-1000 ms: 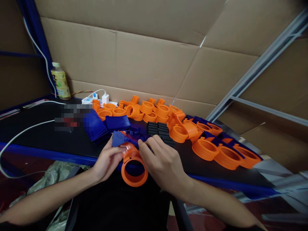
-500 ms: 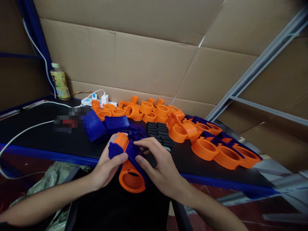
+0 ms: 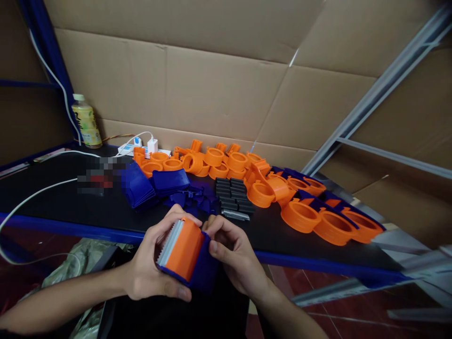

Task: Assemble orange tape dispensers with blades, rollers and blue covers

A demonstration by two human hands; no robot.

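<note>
The black rollers [image 3: 228, 186] lie in close-packed rows on the dark bench [image 3: 278, 235], and the orange-and-blue piece [image 3: 185, 249] is nearer the person than they are and a little to their left, held in front of the bench's edge. The left hand [image 3: 146, 268] is closed around this piece from its left side, thumb along the near side and fingers over the far side; a grey toothed strip [image 3: 170, 246] runs along the orange face beside the palm. The right hand [image 3: 236, 254], on the near side of the black rollers, has its fingers bent and its thumb and fingertips at the edge of the blue side; whether it grips there or only presses, I cannot tell. Silvery strips [image 3: 235, 215] lie just beside the black rollers at their near end. Small blue parts [image 3: 197, 197] are heaped just left of the black rollers, with a flat blue stack [image 3: 171, 180] and fanned blue sheets [image 3: 138, 186] farther left. Orange rings [image 3: 213, 157] crowd behind the black rollers, and others continue to their right, where orange rings with blue panels [image 3: 334, 228] stand in a row. A yellow-labelled bottle [image 3: 86, 122] stands well apart, far to their left and behind.
</note>
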